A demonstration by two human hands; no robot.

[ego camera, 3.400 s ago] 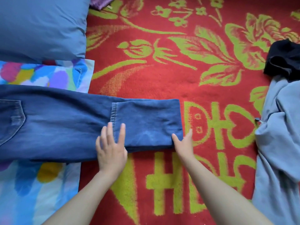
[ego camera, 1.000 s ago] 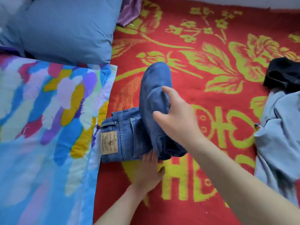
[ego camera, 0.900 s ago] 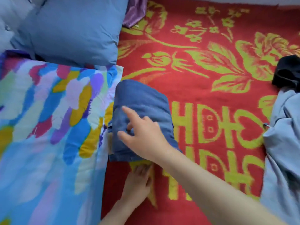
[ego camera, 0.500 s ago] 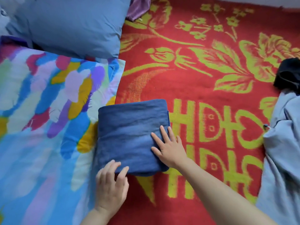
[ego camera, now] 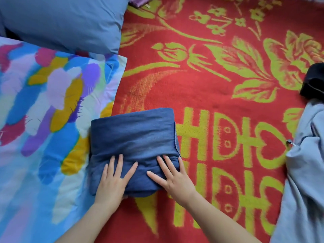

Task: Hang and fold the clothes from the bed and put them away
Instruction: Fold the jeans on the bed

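Observation:
The blue jeans (ego camera: 135, 137) lie folded into a compact rectangle on the red and yellow-green blanket (ego camera: 201, 85), their left edge overlapping the multicoloured pillow (ego camera: 43, 106). My left hand (ego camera: 114, 178) lies flat on the near left part of the bundle, fingers spread. My right hand (ego camera: 172, 178) presses flat on the near right part, fingers straight. A light blue garment (ego camera: 305, 172) lies crumpled at the right edge. A black garment (ego camera: 314, 83) sits just above it.
A plain blue pillow (ego camera: 66, 20) rests at the top left, above the multicoloured one. A bit of purple fabric (ego camera: 140, 0) shows at the top edge. Open blanket stretches between the jeans and the garments on the right.
The long jeans were folded over twice into a small bundle by the pillow. In the last half second my left hand moved up onto the bundle, and both palms now lie flat on it.

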